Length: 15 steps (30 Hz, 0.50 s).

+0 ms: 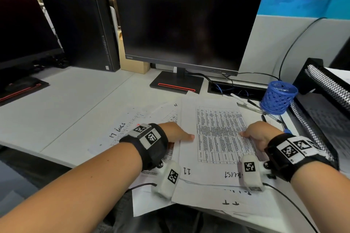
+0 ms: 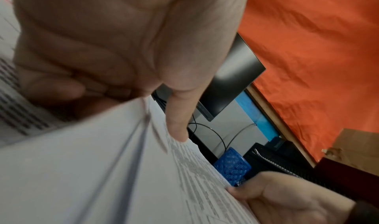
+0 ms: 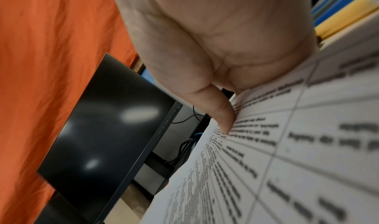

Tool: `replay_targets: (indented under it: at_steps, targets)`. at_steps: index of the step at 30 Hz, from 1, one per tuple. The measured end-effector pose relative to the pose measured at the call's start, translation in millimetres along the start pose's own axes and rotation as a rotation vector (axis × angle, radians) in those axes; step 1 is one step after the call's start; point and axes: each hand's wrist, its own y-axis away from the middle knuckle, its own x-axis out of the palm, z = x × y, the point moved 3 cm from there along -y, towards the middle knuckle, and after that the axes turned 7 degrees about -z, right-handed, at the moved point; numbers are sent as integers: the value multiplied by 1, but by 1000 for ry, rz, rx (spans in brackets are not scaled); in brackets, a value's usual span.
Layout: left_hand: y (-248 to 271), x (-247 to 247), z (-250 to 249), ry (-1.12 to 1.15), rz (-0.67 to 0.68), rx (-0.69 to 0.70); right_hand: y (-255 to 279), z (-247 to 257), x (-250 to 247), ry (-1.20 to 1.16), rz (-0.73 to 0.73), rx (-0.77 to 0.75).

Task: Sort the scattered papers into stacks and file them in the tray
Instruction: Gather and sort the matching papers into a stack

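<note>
White papers (image 1: 217, 134) pinched by both hands – left wrist shows layered edges

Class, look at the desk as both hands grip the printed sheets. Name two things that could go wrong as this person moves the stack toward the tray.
1. The left hand and right hand grip the top sheets only at the side edges, so the middle may sag and pages slide out.
2. The pen cup and loose pens lie between the papers and the tray; a sweep rightward could knock them.
</note>
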Motion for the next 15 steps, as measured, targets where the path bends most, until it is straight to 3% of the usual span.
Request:
replay_targets:
  at_steps: [4, 9, 12, 15]
  targets:
    - [2, 2, -7, -119, -61, 98, 17, 12, 3, -6, -10, 32]
    - [-4, -9, 13, 65, -239, 63, 26, 6, -2, -215, 26, 137]
    - [0, -20, 25, 260, -331, 73, 36, 13, -10, -342, -12, -10]
    - [6, -27, 25, 426, -339, 126, 51, 32, -7, -526, 57, -156]
